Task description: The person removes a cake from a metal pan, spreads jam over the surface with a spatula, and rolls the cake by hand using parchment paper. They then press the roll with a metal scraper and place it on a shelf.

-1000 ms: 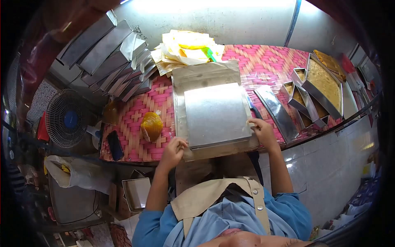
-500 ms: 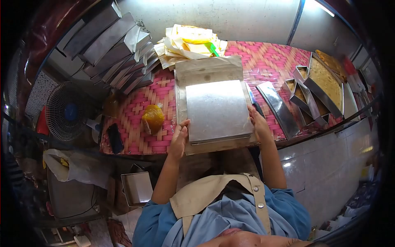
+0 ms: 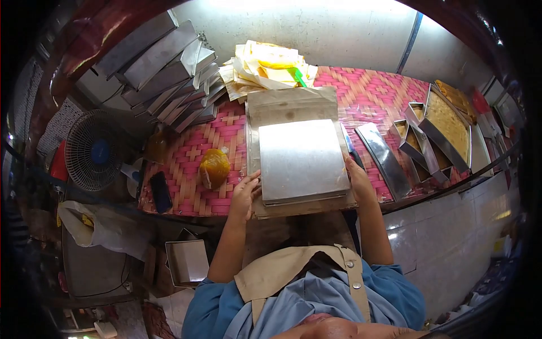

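A square metal baking pan (image 3: pixel 305 161) lies flat side up on a brown sheet (image 3: pixel 292 104) at the table's near edge. My left hand (image 3: pixel 245 195) grips its left side, and my right hand (image 3: pixel 360 179) grips the right side, fingers bent against the edges. What lies beneath the pan is hidden. Just right of it is a knife (image 3: pixel 352 148), partly covered by my right hand. Beyond the knife lies a long shiny metal strip (image 3: pixel 384 161). To the left, a plastic bag of something yellow-orange (image 3: pixel 214 168) rests on the woven mat (image 3: pixel 183 183).
Several metal tins (image 3: pixel 164 73) are stacked at the back left, beside a fan (image 3: pixel 93 151). A phone (image 3: pixel 160 191) lies near the left edge. Yellow-stained papers (image 3: pixel 265 62) are piled behind. Metal frames (image 3: pixel 420 141) and a tray of pale brown cake (image 3: pixel 450 127) stand at right.
The view has shifted slightly, so everything sits a little lower and further right. Both hands stay at the pan's sides, and the pan hardly moves on the table.
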Motion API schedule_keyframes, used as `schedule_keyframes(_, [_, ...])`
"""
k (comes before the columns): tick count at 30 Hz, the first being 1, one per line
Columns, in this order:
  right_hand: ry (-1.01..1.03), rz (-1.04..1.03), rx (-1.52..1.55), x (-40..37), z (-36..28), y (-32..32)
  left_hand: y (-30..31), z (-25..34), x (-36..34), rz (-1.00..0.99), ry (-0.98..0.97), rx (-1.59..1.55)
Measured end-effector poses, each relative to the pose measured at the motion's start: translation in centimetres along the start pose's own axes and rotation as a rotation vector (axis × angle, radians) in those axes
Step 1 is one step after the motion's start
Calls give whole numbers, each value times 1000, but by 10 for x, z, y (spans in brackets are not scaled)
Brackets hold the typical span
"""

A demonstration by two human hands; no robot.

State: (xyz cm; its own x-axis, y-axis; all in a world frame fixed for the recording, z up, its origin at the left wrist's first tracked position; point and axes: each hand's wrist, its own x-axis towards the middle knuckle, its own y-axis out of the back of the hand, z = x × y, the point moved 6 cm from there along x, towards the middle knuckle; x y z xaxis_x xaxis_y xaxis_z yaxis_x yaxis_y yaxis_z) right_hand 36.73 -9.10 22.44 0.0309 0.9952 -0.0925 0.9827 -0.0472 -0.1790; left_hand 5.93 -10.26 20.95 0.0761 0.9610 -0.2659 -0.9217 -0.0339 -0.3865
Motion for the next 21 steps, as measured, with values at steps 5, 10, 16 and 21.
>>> schedule_keyframes(5, [13, 1, 234, 11, 6, 10, -7, 18, 2, -57, -50, -137])
schedule_keyframes(10, [94, 70, -21, 16, -34, 2, -10, 34, 15, -7, -50, -94])
schedule_keyframes(16, [25, 14, 220, 26, -42, -9, -27, 64, 17, -123, -297, -91])
schedule_keyframes(21, [180, -35, 271, 23, -65, -17, -20, 72, 23, -61, -459, -263])
